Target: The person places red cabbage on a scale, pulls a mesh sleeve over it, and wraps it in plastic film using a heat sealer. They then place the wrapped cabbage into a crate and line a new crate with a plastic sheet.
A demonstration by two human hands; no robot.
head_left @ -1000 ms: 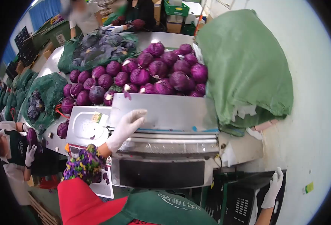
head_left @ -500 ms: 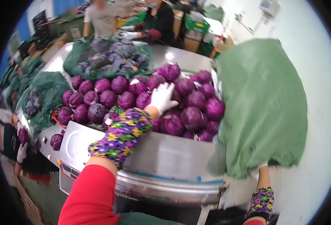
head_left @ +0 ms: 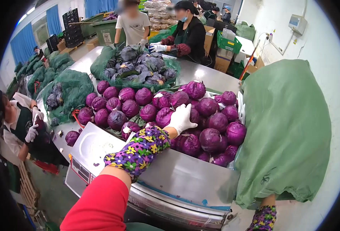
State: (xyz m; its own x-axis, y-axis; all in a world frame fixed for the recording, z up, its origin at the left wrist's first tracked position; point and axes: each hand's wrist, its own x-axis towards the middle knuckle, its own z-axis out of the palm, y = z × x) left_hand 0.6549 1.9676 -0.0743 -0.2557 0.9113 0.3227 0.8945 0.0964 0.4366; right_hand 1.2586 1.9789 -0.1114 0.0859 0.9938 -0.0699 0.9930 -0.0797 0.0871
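Note:
My left hand [head_left: 182, 118], in a white glove, lies over the red cabbages [head_left: 210, 139] heaped on the steel table [head_left: 170, 163]. Its fingers are spread and touch the cabbages beneath, without wrapping round one. At the right stands a large green woven sack [head_left: 283, 131], full-looking, against the cabbage heap. My right forearm in a flowered sleeve reaches up to the sack's lower edge, where the sack hides my right hand. More cabbages [head_left: 117, 119] lie in rows to the left of my left hand.
Behind the heap is a green net [head_left: 96, 63] with darker, leafy cabbages. Two people [head_left: 191, 30] work across the table, and another person [head_left: 17, 119] holds a cabbage at the left. A green crate [head_left: 228, 43] stands at the back.
The camera view has tilted up, showing more of the room. My left hand stays over the cabbages. My right hand, partly visible before, is now hidden by the sack.

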